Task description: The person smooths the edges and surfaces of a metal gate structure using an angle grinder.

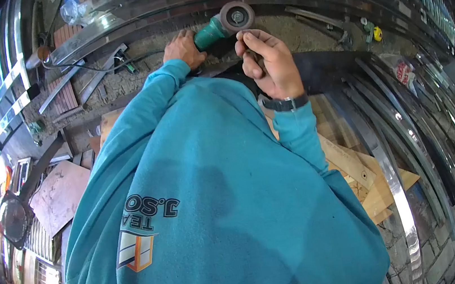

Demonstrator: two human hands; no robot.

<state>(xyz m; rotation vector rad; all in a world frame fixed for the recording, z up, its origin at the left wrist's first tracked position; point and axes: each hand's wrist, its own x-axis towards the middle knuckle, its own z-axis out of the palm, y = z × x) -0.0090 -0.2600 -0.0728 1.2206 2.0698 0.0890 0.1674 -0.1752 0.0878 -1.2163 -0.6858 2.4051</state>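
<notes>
A green angle grinder [210, 33] lies ahead of my chest, its round disc [237, 16] and centre nut facing up. My left hand [184, 49] is closed around the rear of the grinder's body, where the cord comes out to the left. Close beside the disc, on its near side, is my right hand [267, 60], raised with thumb and fingers pinched together. Whatever sits between those fingertips is too small to make out. A dark watch [286, 103] is on the right wrist.
Long metal bars [165, 5] run across the far side. Curved metal strips [394, 178] lie at right, beside wooden boards [377, 183]. A yellow tape measure [377, 34] and clamp [346, 35] are at the far right. Flat metal pieces [61, 85] and a power cord [99, 70] lie left.
</notes>
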